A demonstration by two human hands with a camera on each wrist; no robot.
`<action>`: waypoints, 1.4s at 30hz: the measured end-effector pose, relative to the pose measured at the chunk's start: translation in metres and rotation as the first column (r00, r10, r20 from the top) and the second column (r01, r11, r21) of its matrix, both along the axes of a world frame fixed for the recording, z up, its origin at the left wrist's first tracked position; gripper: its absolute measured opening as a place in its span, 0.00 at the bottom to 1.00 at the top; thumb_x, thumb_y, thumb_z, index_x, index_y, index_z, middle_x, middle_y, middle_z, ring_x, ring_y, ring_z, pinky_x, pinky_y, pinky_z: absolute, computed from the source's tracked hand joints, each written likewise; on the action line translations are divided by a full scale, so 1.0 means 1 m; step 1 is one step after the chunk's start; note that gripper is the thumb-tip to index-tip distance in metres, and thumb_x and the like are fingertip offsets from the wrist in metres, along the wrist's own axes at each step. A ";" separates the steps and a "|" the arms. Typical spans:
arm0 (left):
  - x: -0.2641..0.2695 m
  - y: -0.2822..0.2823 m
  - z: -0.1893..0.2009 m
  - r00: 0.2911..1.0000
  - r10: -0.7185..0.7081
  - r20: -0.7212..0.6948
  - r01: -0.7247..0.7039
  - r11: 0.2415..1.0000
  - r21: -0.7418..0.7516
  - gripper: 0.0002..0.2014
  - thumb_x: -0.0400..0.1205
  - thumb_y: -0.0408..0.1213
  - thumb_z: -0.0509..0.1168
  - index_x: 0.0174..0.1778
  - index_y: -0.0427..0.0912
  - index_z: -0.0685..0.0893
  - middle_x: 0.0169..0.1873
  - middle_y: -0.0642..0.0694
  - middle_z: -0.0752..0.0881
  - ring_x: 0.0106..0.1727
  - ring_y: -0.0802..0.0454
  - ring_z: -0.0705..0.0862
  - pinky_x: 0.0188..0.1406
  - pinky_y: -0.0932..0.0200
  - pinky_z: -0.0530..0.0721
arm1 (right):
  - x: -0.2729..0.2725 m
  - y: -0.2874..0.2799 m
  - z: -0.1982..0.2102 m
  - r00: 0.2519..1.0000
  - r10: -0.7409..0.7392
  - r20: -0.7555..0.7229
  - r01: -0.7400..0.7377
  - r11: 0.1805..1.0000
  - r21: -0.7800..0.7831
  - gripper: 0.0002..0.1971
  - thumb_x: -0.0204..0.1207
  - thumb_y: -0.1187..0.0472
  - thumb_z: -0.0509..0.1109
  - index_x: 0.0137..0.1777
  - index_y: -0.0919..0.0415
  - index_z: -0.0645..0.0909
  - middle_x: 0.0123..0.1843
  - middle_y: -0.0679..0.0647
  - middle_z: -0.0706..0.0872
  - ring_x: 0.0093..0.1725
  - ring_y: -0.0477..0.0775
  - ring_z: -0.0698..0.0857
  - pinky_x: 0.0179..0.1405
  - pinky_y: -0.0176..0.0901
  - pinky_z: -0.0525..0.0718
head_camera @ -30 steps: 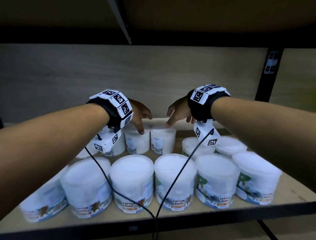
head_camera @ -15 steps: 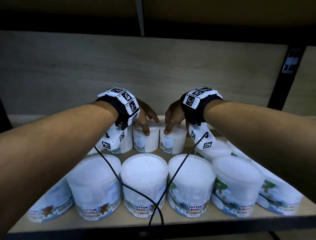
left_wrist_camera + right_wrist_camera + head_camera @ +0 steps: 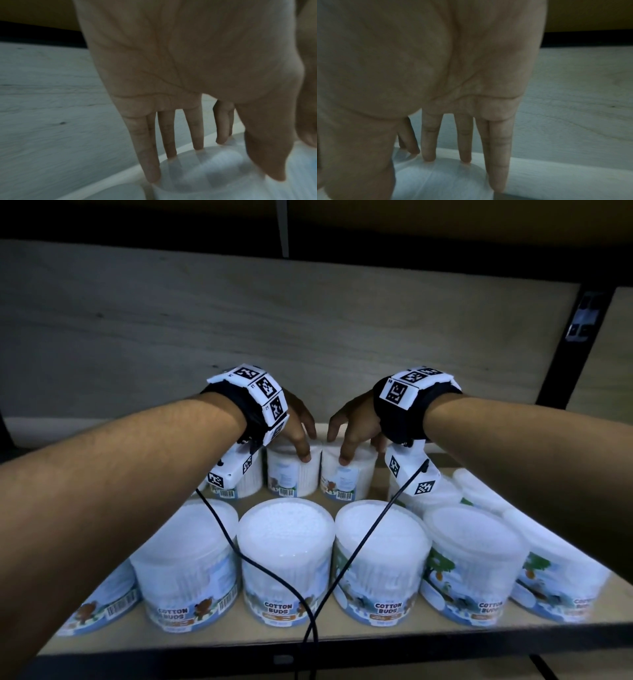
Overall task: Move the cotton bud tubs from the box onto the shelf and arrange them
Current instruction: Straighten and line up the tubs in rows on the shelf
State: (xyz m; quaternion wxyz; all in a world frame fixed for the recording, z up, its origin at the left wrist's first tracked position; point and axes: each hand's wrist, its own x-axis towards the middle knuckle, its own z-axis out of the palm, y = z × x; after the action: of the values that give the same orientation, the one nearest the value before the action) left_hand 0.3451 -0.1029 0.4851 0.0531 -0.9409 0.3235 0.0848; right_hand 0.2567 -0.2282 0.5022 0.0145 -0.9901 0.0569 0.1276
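1. I see two cotton bud tubs at the back of the shelf (image 3: pixel 383 474), touching side by side – the left back tub (image 3: pixel 291 477) and the right back tub (image 3: pixel 346 479).
2. My left hand (image 3: pixel 298 422) grips the left back tub from above: thumb on the near side, fingers (image 3: pixel 150 155) straight down over the far rim, spread a little apart.
3. My right hand (image 3: pixel 352 422) holds the right back tub the same way, its fingers (image 3: pixel 498 155) reaching down the far edge with the thumb opposite.
4. Another tub sits left of the pair, partly hidden by the wrist camera; more stand at the right.
5. A front row of tubs (image 3: pixel 286 559) lines the shelf edge – labels read "COTTON BUDS".
6. Two black cables (image 3: pixel 356 546) trail from my wrists across the front row and over the edge.
7. The shelf board is pale wood with a dark metal lip; a grey wood-grain panel (image 3: pixel 239 330) backs it, a black upright post (image 3: pixel 565 347) stands at right, and the light is dim.
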 end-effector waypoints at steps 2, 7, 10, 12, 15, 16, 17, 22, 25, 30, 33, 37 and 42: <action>-0.004 -0.002 0.000 0.999 0.018 0.047 -0.018 1.000 -0.012 0.32 0.72 0.55 0.76 0.72 0.51 0.80 0.68 0.48 0.80 0.61 0.50 0.79 0.57 0.55 0.81 | 0.000 -0.004 -0.002 1.000 0.007 -0.021 -0.006 0.999 0.042 0.34 0.74 0.62 0.79 0.78 0.47 0.72 0.74 0.54 0.75 0.58 0.55 0.81 0.61 0.50 0.85; -0.006 -0.004 0.004 0.991 0.078 0.113 -0.083 0.996 0.040 0.33 0.67 0.68 0.73 0.58 0.47 0.87 0.58 0.47 0.87 0.60 0.47 0.83 0.64 0.50 0.80 | 0.004 -0.007 -0.002 0.994 0.089 -0.060 -0.088 0.996 0.025 0.36 0.71 0.72 0.78 0.75 0.48 0.71 0.81 0.53 0.73 0.74 0.60 0.76 0.66 0.57 0.84; -0.005 -0.005 0.003 0.984 0.087 0.152 -0.098 0.993 0.068 0.34 0.62 0.76 0.68 0.42 0.46 0.87 0.47 0.46 0.90 0.51 0.46 0.87 0.54 0.51 0.82 | 0.007 -0.007 -0.002 0.990 0.121 -0.075 -0.120 0.992 0.026 0.33 0.69 0.75 0.79 0.66 0.46 0.72 0.81 0.49 0.73 0.60 0.49 0.81 0.60 0.53 0.86; -0.003 -0.005 0.000 0.980 0.093 0.174 -0.106 0.992 0.070 0.37 0.59 0.79 0.65 0.37 0.45 0.86 0.42 0.45 0.91 0.49 0.46 0.88 0.51 0.52 0.83 | 0.010 -0.009 -0.002 0.987 0.144 -0.079 -0.143 0.990 0.016 0.32 0.67 0.76 0.80 0.60 0.45 0.72 0.79 0.46 0.75 0.46 0.43 0.79 0.54 0.52 0.86; -0.001 -0.004 -0.003 0.969 0.093 0.228 -0.109 0.992 0.058 0.45 0.47 0.86 0.60 0.34 0.46 0.88 0.35 0.47 0.91 0.43 0.47 0.89 0.53 0.49 0.85 | 0.013 -0.012 -0.005 0.986 0.160 -0.047 -0.159 0.987 0.026 0.31 0.64 0.75 0.80 0.55 0.42 0.74 0.76 0.44 0.78 0.51 0.49 0.80 0.57 0.55 0.87; 0.000 -0.003 -0.002 0.968 0.086 0.238 -0.104 0.993 0.063 0.46 0.45 0.87 0.59 0.33 0.45 0.87 0.33 0.48 0.90 0.41 0.47 0.89 0.53 0.48 0.86 | 0.013 -0.013 -0.006 0.986 0.164 -0.039 -0.163 0.986 0.032 0.31 0.64 0.75 0.80 0.55 0.41 0.74 0.75 0.43 0.79 0.56 0.52 0.81 0.59 0.56 0.87; 0.001 -0.003 -0.002 0.968 0.083 0.236 -0.100 0.993 0.064 0.46 0.47 0.87 0.59 0.32 0.45 0.86 0.33 0.47 0.89 0.41 0.47 0.88 0.53 0.48 0.85 | 0.014 -0.014 -0.007 0.986 0.166 -0.035 -0.164 0.986 0.037 0.31 0.64 0.75 0.80 0.55 0.41 0.74 0.75 0.43 0.79 0.60 0.54 0.81 0.60 0.58 0.87; -0.009 -0.002 -0.002 0.974 0.119 0.192 -0.129 0.991 0.036 0.42 0.58 0.83 0.62 0.40 0.44 0.87 0.37 0.47 0.88 0.45 0.48 0.86 0.60 0.49 0.84 | 0.013 -0.015 -0.009 0.992 0.125 -0.023 -0.122 0.988 0.100 0.28 0.67 0.69 0.81 0.57 0.39 0.76 0.75 0.41 0.78 0.68 0.54 0.78 0.64 0.58 0.85; -0.011 0.003 -0.003 0.982 0.116 0.147 -0.121 0.992 0.025 0.44 0.69 0.75 0.65 0.74 0.47 0.77 0.69 0.47 0.81 0.71 0.47 0.77 0.70 0.53 0.73 | 0.011 -0.014 -0.008 0.999 0.035 -0.011 -0.033 0.983 0.180 0.23 0.71 0.58 0.81 0.60 0.36 0.79 0.76 0.45 0.75 0.72 0.57 0.75 0.63 0.59 0.85; -0.013 0.017 0.004 0.998 0.021 0.059 -0.024 0.999 0.044 0.35 0.75 0.61 0.70 0.78 0.60 0.71 0.77 0.53 0.73 0.78 0.50 0.69 0.76 0.53 0.67 | 0.006 -0.007 -0.007 0.997 -0.048 0.062 0.035 0.979 0.200 0.28 0.74 0.49 0.79 0.74 0.46 0.78 0.66 0.49 0.75 0.62 0.59 0.78 0.63 0.58 0.86; -0.014 0.019 0.004 0.997 -0.016 0.077 0.012 0.999 0.046 0.30 0.78 0.57 0.69 0.77 0.60 0.72 0.76 0.53 0.73 0.77 0.50 0.70 0.75 0.53 0.68 | 0.007 -0.004 -0.007 0.998 -0.049 0.049 0.039 0.983 0.179 0.29 0.75 0.52 0.78 0.77 0.52 0.77 0.62 0.50 0.75 0.58 0.57 0.76 0.65 0.58 0.85; -0.012 0.016 0.001 0.996 -0.020 0.090 0.018 0.999 0.029 0.30 0.77 0.57 0.70 0.76 0.59 0.74 0.76 0.52 0.74 0.77 0.50 0.70 0.75 0.54 0.67 | 0.009 -0.003 -0.008 0.998 -0.036 0.052 0.028 0.989 0.145 0.29 0.75 0.55 0.79 0.77 0.52 0.77 0.62 0.50 0.75 0.57 0.55 0.76 0.66 0.57 0.85; -0.015 0.012 0.001 0.993 -0.011 0.114 0.007 0.999 0.037 0.31 0.78 0.61 0.67 0.75 0.51 0.77 0.74 0.49 0.77 0.75 0.48 0.73 0.76 0.52 0.69 | 0.013 -0.009 -0.008 0.999 -0.039 0.036 0.032 0.985 0.168 0.29 0.72 0.58 0.81 0.73 0.46 0.79 0.64 0.51 0.77 0.65 0.61 0.80 0.66 0.58 0.85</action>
State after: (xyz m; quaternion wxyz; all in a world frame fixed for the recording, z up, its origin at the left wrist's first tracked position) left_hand 0.3300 -0.0911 0.4858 0.0890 -0.9416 0.3226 0.0366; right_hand 0.2695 -0.2370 0.4940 0.1010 -0.9865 0.0632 0.1122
